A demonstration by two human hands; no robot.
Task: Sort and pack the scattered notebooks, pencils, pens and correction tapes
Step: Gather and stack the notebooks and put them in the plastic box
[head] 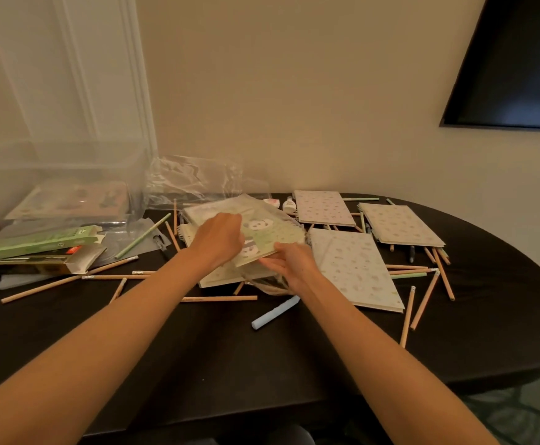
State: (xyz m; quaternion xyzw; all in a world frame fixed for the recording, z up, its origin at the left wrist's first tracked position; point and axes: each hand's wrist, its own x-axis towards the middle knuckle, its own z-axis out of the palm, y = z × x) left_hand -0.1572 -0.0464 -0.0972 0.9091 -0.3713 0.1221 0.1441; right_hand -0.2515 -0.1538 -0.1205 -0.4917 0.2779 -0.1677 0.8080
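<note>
1. Close to the front edge of the worktop (198,364), a pale blue pen (275,313) lies flat, just in front of the right grip.
2. The right grip (289,264) holds the near edge of the panda notebook (271,234), together with crumpled clear film (262,284) below it.
3. The left grip (217,239) is curled over that notebook's left edge. The notebook sits tilted between both grips, above a cream notebook (217,277).
4. Wooden pencils (219,298) lie scattered on the worktop around both grips.
5. To the right, three patterned notebooks (355,268) lie flat on top of more pencils.
6. To the left, a green carton (34,240) rests on a dark carton (28,266). Their contents cannot be determined.
7. At the far left, a clear bin (12,168) contains one flat notebook (69,200). A clear bag (194,181) stands beside it.
8. Correction tapes (289,205) lie beside the farthest patterned notebook.
</note>
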